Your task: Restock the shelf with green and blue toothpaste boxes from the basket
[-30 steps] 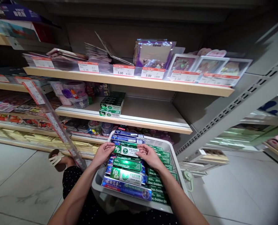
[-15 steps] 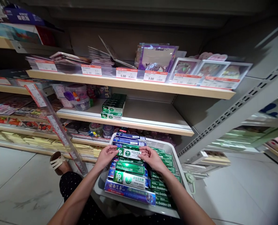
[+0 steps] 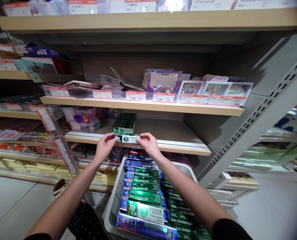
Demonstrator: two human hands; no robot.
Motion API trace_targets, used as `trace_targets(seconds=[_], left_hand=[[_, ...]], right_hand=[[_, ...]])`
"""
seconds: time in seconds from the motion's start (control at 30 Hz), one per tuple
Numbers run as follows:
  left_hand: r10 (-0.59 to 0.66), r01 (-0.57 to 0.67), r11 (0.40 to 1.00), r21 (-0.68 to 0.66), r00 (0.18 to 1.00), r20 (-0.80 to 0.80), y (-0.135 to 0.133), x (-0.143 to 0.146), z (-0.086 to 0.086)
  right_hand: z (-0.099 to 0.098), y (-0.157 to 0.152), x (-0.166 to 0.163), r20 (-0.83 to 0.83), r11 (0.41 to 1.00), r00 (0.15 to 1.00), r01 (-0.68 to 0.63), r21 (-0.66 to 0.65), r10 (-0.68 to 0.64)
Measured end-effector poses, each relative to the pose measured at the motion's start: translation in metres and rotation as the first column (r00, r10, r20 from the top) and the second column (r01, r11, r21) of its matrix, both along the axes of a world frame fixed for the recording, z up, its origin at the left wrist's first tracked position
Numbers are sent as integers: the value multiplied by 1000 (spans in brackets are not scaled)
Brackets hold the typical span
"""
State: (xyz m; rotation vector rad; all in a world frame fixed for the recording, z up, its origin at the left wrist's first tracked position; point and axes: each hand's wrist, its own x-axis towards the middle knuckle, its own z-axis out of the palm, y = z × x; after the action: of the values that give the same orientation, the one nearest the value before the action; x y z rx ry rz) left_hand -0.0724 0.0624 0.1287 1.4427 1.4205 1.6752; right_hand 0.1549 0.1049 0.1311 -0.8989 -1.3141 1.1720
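Note:
Between my left hand (image 3: 105,145) and my right hand (image 3: 148,144) is a green and white toothpaste box (image 3: 127,138), pinched at its two ends. It is held level at the front edge of the middle shelf (image 3: 160,128), just before a stack of matching green boxes (image 3: 124,124). Whether it touches the shelf I cannot tell. Below my forearms stands a grey plastic basket (image 3: 112,203). Inside are rows of green toothpaste boxes (image 3: 145,197) and blue toothpaste boxes (image 3: 145,226).
Clear tubs (image 3: 88,121) stand left of the green stack. The shelf above carries flat packs and framed items (image 3: 163,81) behind price tags. A clear strip of price labels (image 3: 59,143) juts out at left. A slotted metal upright (image 3: 258,113) rises at right.
Both hands have lifted the green and white toothpaste box from above the basket up and forward to the shelf edge. The view has tilted upward, showing a higher shelf.

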Motion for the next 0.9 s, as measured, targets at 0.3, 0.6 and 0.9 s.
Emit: trace_targets(seconds=[0.3, 0.6, 0.9], left_hand=[[152, -146, 988, 53, 978, -141, 49, -34, -8], [153, -150, 988, 37, 983, -97, 66, -27, -6], [256, -261, 965, 13, 936, -240, 95, -35, -13]], right_hand=[[-19, 33, -60, 151, 943, 947, 249, 221, -285], [-22, 52, -63, 276, 927, 893, 298, 229, -355], [-17, 69, -65, 302, 925, 879, 319, 205, -370]])
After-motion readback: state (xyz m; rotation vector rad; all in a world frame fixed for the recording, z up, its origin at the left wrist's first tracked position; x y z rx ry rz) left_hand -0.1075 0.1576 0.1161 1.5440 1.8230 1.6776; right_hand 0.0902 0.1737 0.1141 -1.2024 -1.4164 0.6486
